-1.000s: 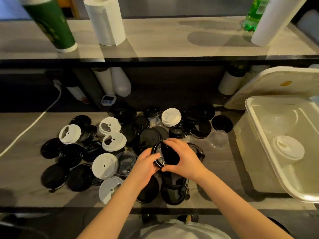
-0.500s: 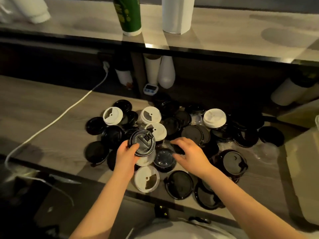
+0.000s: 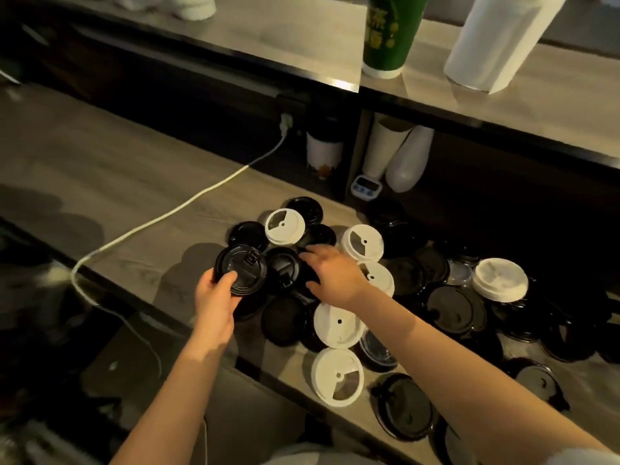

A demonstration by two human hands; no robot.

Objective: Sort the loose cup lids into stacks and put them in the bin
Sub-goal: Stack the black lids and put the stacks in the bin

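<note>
Moved: R hand (image 3: 332,276) has reached further left across the pile vs 0.5 s ago and is now just beside the held black lids (image 3: 241,268); L hand (image 3: 214,297) keeps its grip.
L hand: thumb on top, fingers curled under the held black lids, raised above counter (image 3: 117,182).
R hand: fingers spread, fairly straight, palm down over dark lids; contact can't tell.
Loose lids (image 3: 339,325): black, white & clear, heaped on counter to the right of L hand.
Bkgd: white cable (image 3: 188,209) across counter; green cup (image 3: 391,31) & paper roll (image 3: 493,41) on the upper shelf.
</note>
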